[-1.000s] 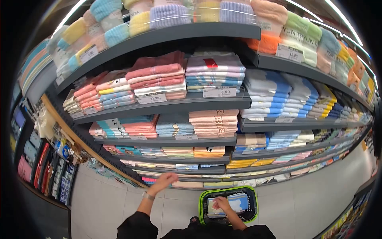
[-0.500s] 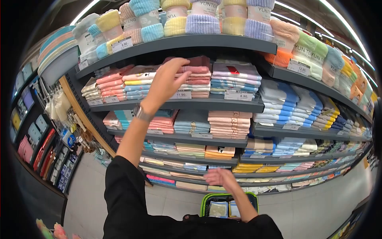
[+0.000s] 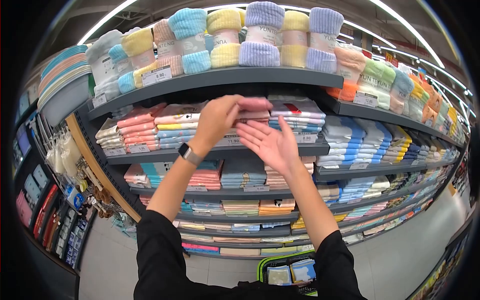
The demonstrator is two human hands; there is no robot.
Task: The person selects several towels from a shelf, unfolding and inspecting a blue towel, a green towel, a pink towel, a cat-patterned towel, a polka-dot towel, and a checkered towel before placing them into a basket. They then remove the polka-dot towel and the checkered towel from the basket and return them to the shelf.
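My left hand (image 3: 218, 119) is at the pink towel stack on the upper middle shelf, its fingers closed on the edge of a folded dark pink towel (image 3: 254, 104). Just below and to the right, my right hand (image 3: 267, 145) is spread open, palm up, in front of the same stack, holding nothing. A lilac and blue towel stack (image 3: 297, 115) with a red label lies to the right. Left of my left hand is a white, yellow and blue stack (image 3: 176, 120). Part of the pink stack is hidden behind my hands.
Rolled towels (image 3: 260, 35) stand on the top shelf. Grey shelf edges (image 3: 210, 77) jut out above my hands. A green-rimmed basket (image 3: 261, 272) holding packaged items is low in front of me. Plastic basins (image 3: 65, 80) and hanging goods (image 3: 62, 150) are at the left.
My right hand has risen from above the basket to the pink stack. My left hand has closed on a pink towel. The view has tilted up, showing more of the top shelf.
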